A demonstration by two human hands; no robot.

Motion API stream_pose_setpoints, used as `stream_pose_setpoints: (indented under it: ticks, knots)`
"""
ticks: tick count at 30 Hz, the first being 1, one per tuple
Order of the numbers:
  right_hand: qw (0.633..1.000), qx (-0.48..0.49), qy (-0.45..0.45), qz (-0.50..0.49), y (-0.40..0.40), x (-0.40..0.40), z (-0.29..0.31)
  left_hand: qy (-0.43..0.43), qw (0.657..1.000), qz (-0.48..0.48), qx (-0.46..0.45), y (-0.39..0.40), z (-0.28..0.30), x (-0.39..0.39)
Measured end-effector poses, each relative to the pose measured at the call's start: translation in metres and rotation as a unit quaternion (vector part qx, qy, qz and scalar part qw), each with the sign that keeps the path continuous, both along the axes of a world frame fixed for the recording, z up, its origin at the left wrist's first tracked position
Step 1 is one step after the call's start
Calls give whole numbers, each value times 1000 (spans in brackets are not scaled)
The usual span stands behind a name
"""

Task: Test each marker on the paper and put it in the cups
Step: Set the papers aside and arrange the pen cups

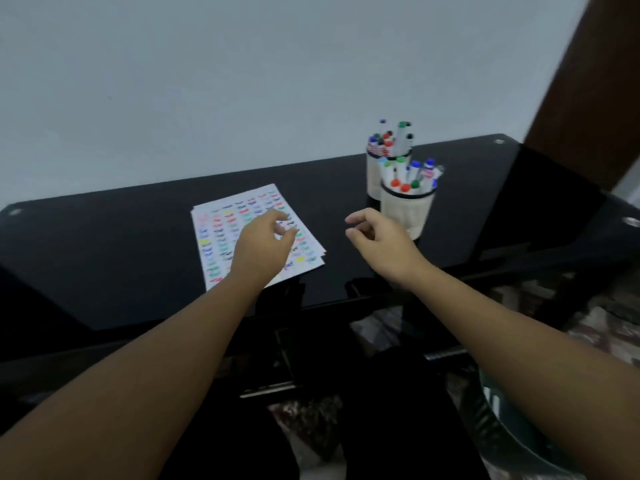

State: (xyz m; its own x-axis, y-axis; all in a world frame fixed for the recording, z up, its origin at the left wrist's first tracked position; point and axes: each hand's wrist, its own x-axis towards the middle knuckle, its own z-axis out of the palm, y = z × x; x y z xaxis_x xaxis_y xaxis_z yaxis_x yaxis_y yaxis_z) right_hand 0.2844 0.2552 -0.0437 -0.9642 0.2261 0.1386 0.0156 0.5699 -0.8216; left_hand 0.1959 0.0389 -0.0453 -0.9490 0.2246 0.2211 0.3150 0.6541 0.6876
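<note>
Head view: the paper (242, 233), crowded with coloured test marks, lies on the black table (104, 254) at 11 o'clock. Two cups (407, 209) at 1 o'clock are full of markers (403, 174). The left hand (265, 242) hovers over the paper, the right hand (379, 242) just before the near cup; both loosely curled, holding nothing. No loose marker shows, so the task looks finished or nearly so.

You see table (121, 258): black, shiny, smooth like glass. Paper (221, 230): white, matt. Cups (405, 213): pale, dull. Markers (408, 174): smooth plastic.
</note>
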Motion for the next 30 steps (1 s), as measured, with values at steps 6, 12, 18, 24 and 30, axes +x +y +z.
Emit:
stream_pose_setpoints:
  ticks: [6,12,18,24,30]
  knots:
    - [990,39,-115,70,-51,-79,-7,-86,970,175,-143,-87,-6,-39]
    - [968,180,-163,59,-69,-118,-21,-145,965,172,-136,-116,-23,-58]
    - [960,239,-138,42,-79,-106,-33,-91,966,117,-213,-117,-39,-71]
    - [965,233,-116,21,-84,-94,-41,-126,966,96,-205,-119,-48,-93]
    - [973,200,-115,18,-81,-93,-40,-78,963,75,-247,-114,-39,-89]
